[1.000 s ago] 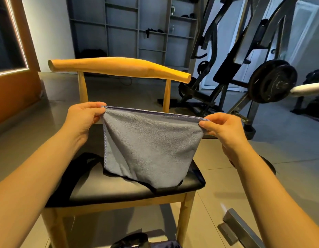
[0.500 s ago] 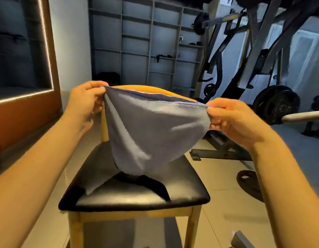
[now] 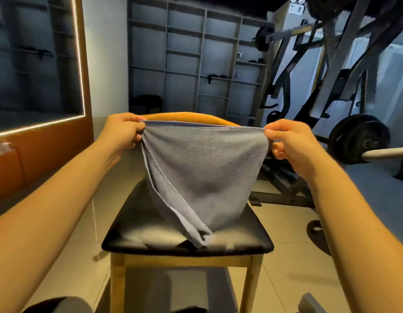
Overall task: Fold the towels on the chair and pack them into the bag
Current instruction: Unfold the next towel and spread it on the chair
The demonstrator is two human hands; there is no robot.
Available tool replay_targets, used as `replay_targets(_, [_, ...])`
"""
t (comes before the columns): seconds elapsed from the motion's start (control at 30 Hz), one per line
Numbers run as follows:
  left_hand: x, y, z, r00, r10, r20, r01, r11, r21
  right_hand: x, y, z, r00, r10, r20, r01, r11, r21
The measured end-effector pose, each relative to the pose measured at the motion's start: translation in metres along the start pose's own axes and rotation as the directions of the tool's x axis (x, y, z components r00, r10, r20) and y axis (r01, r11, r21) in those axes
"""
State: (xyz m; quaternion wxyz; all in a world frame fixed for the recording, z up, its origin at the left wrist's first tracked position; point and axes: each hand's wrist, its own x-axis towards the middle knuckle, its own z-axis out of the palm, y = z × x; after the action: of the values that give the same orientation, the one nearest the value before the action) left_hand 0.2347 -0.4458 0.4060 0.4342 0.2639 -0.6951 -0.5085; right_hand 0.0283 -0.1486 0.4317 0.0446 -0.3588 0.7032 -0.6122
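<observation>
Behind the chair (image 3: 137,224), across the far wall: grey open shelving (image 3: 196,64), with a few dark items on the shelves, too small to identify.

Behind and to the right of the chair: black steel weight machine (image 3: 331,64), with slanted beams rising out of view.

Left of the chair: orange-brown wall panel (image 3: 49,150) framing a dark pane edged by a lit strip.

Under the chair: pale tiled floor (image 3: 286,267).

Chair proper: seen from the front, with wooden legs, a curved wooden top rail and a black padded seat.

Over the chair seat, in front of the top rail: grey towel (image 3: 202,172), doubled over. Hangs from both upper corners, stitched top edge pulled taut and level just below the rail's crest. Narrows downward to a bunched tip lying on the front part of the seat. Two stitched edges side by side down the towel's left side.

Right of the chair, low: black weight plate (image 3: 358,141) on a pale bar (image 3: 385,153).

At the left end of the chair's top rail: left grip (image 3: 121,132), closed on the towel's upper left corner, fingers curled over the hem.

At the right end of the chair's top rail: right grip (image 3: 293,145), pinching the towel's upper right corner between thumb and forefinger, other fingers curled beneath.
</observation>
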Motion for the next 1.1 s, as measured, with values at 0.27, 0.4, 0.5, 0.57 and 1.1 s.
replay_targets(0.27, [-0.008,-0.007,-0.016,0.987,-0.096,0.125,0.125,0.961,-0.245,-0.010,0.018,-0.017,0.875,-0.007,0.485,-0.150,0.947,0.285])
replay_targets(0.4, [-0.010,-0.005,-0.016,0.974,-0.055,0.220,0.132,0.928,-0.350,-0.008,0.022,-0.013,0.911,-0.093,0.402,-0.149,0.835,0.530])
replay_targets(0.5, [-0.006,-0.003,-0.008,0.964,-0.057,0.260,0.157,0.911,-0.382,0.000,0.022,-0.004,0.956,-0.057,0.287,-0.146,0.756,0.638])
replay_targets(0.57, [0.008,-0.013,0.003,0.963,-0.095,0.250,0.178,0.926,-0.333,0.018,0.034,0.004,0.979,0.063,0.196,-0.171,0.781,0.601])
replay_targets(1.1, [0.124,-0.231,0.111,0.922,-0.382,-0.057,0.375,0.853,0.364,0.133,0.226,0.097,0.784,0.568,-0.249,-0.573,0.817,0.062])
